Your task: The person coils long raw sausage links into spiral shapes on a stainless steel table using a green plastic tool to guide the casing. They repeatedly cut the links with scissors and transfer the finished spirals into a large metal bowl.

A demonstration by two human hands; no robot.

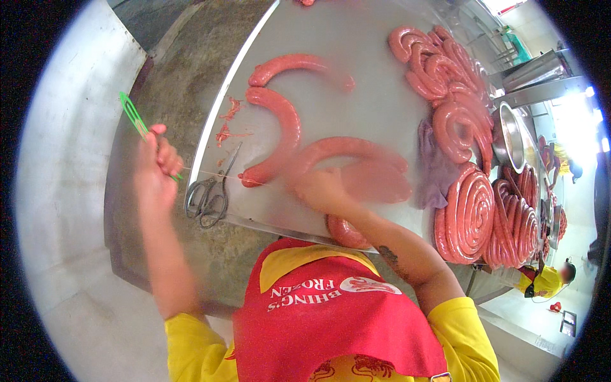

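Out to the left, beyond the table edge, my left hand (pixel 162 159) is closed around a green netting needle (pixel 132 111) wound with string. A taut thin string (pixel 210 172) runs from that hand to the tied end of a curved pink sausage (pixel 283 121). Over the table, my right hand (pixel 321 191) is closed on another thick sausage (pixel 337 149); blur hides part of its fingers. Black-handled scissors (pixel 210 200) lie between the hands, by the table's near left corner. Farther off rests one more curved sausage (pixel 293 62).
Long sausage coils are heaped at the table's far right (pixel 439 70), with a flat spiral coil (pixel 468 216) nearer. A purple-grey cloth (pixel 436 165) and a steel bowl (pixel 509 137) are beside them. Meat scraps (pixel 224 134) lie along the left edge. Another person (pixel 547 280) stands at right.
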